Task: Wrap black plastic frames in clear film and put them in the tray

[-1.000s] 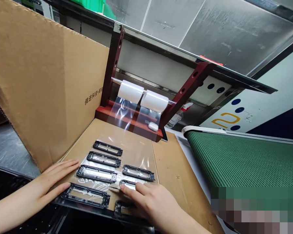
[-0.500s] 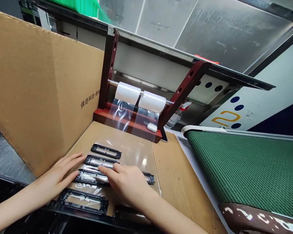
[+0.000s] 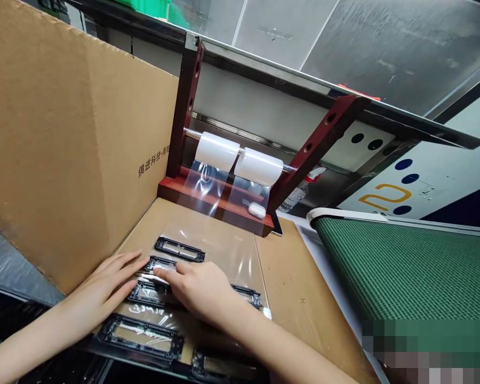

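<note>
Several black frames [image 3: 182,245], clear film [image 3: 228,240] around.
Left hand [image 3: 108,278] by left ends, grip spread. Right hand [image 3: 202,290] over them: can't tell grip.

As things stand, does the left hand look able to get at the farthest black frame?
Probably yes: the left hand has its fingertips near the left end of the farthest black frame, with nothing visible between; the right hand is over nearer frames.

Bare left hand [image 3: 98,288] at the lower left of the frame, slender fingers [image 3: 128,273], narrow wrist [image 3: 80,306], slim left forearm [image 3: 40,338] bare to the left edge; bare right hand [image 3: 204,290] near the lower middle, rounded knuckles [image 3: 186,276], smooth right forearm [image 3: 282,346] bare to the bottom edge
</note>
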A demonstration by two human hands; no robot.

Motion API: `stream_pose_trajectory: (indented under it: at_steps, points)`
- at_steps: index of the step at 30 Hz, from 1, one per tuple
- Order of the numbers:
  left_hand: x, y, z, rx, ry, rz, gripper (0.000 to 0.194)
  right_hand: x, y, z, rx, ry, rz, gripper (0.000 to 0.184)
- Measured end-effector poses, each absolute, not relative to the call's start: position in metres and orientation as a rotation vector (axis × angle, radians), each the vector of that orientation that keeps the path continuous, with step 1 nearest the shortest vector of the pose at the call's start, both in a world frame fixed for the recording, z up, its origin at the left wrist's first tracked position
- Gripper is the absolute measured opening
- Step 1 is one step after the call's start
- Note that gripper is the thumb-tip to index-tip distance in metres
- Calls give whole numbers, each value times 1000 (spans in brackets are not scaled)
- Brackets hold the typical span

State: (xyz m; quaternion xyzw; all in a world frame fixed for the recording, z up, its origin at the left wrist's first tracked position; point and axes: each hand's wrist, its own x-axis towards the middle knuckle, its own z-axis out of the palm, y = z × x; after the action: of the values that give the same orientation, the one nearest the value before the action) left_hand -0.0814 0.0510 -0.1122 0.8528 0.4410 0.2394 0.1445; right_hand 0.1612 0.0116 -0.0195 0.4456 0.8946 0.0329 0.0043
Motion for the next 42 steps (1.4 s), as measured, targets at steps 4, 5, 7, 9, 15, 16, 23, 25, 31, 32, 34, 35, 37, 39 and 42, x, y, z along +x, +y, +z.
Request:
stream_pose_trajectory:
  at_steps: [4, 5, 7, 9, 15, 16, 23, 25, 31, 32, 34, 35, 37, 39, 42]
  points:
    - [-83, 56, -118, 2514, 1254, 689, 45, 176, 6, -14, 1390, 2760, 86, 38]
    - [-84, 56, -119, 2512, 1257, 686, 45, 179, 5, -13, 1389, 2751, 90, 39]
    - [-84, 56, -118, 2497, 1261, 673, 45, 185, 2, -13, 1385, 2732, 103, 39]
    - [-83, 54, -115, 2457, 1281, 646, 46, 191, -1, -14, 1381, 2716, 122, 39]
    - [-83, 52, -101, 2341, 1318, 522, 61, 215, -12, -13, 1397, 2682, 157, 43]
    - [-82, 52, -99, 2338, 1320, 517, 63, 218, -14, -12, 1403, 2663, 156, 43]
    - [-81, 54, -91, 2313, 1316, 478, 67, 236, -29, 4, 1417, 2545, 175, 36]
    - [-82, 54, -91, 2330, 1314, 503, 62, 238, -33, 8, 1430, 2513, 186, 34]
    - [-69, 55, -83, 2367, 1359, 552, 62, 236, -37, 33, 1401, 2421, 178, 32]
    - [-64, 57, -82, 2375, 1364, 560, 62, 235, -36, 37, 1405, 2421, 175, 33]
    - [-56, 63, -82, 2396, 1364, 572, 61, 230, -33, 42, 1451, 2461, 177, 36]
    - [-52, 66, -82, 2407, 1362, 576, 60, 227, -30, 42, 1489, 2494, 183, 37]
    - [-46, 74, -84, 2429, 1360, 580, 58, 220, -22, 37, 1567, 2553, 196, 38]
    - [-43, 80, -84, 2446, 1366, 579, 56, 211, -10, 25, 1618, 2587, 187, 37]
    - [-41, 86, -82, 2460, 1379, 559, 54, 196, 9, 6, 1620, 2635, 153, 37]
